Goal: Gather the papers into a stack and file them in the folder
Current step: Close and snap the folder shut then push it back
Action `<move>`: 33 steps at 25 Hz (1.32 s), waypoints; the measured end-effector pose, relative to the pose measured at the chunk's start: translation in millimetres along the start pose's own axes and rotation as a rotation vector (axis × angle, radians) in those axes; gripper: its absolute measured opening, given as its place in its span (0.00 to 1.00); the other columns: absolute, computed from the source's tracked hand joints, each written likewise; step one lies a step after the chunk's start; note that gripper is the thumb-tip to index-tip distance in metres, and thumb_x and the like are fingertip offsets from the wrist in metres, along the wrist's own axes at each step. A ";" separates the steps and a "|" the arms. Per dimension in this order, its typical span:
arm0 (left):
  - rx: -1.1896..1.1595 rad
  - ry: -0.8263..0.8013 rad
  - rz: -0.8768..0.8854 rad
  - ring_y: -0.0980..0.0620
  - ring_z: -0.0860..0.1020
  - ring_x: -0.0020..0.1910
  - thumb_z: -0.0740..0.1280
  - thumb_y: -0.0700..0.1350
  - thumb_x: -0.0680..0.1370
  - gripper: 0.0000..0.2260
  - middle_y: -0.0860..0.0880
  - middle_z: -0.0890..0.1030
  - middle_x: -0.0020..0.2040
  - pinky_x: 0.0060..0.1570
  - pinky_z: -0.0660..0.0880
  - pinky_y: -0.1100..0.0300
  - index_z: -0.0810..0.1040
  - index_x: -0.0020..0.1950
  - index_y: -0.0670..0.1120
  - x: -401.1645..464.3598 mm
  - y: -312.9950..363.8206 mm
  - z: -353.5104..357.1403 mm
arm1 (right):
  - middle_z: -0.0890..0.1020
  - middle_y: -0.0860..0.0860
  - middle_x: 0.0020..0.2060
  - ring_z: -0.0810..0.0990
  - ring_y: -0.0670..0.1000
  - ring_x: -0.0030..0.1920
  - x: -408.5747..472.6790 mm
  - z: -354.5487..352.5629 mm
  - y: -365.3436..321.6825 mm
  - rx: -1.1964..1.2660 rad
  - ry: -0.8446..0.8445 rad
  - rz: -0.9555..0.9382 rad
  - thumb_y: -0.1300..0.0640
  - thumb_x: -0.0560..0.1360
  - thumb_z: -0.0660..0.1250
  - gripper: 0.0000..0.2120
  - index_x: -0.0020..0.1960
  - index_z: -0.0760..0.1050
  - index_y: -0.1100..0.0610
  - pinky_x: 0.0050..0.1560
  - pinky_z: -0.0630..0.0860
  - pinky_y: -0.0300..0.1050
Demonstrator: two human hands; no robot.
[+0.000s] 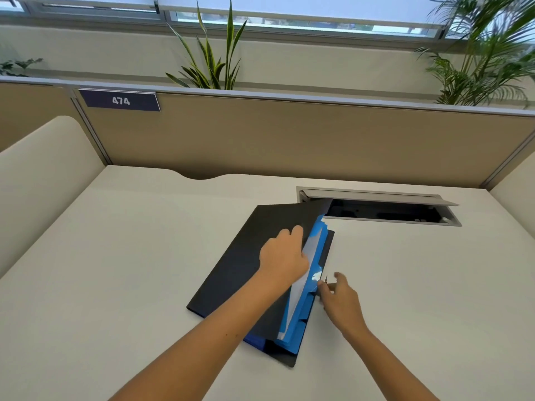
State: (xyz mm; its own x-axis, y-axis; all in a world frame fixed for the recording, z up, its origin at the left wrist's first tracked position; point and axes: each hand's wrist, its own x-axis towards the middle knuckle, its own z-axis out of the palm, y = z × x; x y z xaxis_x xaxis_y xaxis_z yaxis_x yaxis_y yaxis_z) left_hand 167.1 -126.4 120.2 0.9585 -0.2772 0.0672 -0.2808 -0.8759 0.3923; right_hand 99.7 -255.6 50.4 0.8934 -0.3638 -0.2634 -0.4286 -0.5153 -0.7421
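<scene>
1. Now the folder lies slanted on the desk, its black cover half lifted.
2. Left hand curls round the cover's free edge, holding it up.
3. Right hand pinches the blue dividers and pale papers inside.
4. Sheets look light, floppy and slippery; the stiff cover is probably the safest grip.

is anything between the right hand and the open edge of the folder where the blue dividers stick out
Nothing visible. The right hand already has its fingertips at the blue dividers along the open edge of the black folder, while the left hand holds the cover up. The desk beside it shows nothing in the way.
</scene>
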 end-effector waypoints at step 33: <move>0.247 -0.123 0.129 0.43 0.49 0.78 0.43 0.65 0.77 0.29 0.51 0.52 0.79 0.73 0.50 0.41 0.51 0.76 0.55 -19.5 -107.7 100.9 | 0.85 0.59 0.51 0.85 0.58 0.50 48.9 40.7 5.5 -0.747 0.133 -0.647 0.66 0.53 0.83 0.31 0.55 0.81 0.63 0.39 0.83 0.49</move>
State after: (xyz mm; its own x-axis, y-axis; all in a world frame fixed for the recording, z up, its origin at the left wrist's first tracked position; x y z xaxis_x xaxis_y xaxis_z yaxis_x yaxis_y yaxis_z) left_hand 173.6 -66.5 -16.0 0.9052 -0.4246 -0.0159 -0.4176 -0.8959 0.1514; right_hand 146.5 -244.6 8.4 0.9822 0.0994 0.1595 0.1204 -0.9844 -0.1282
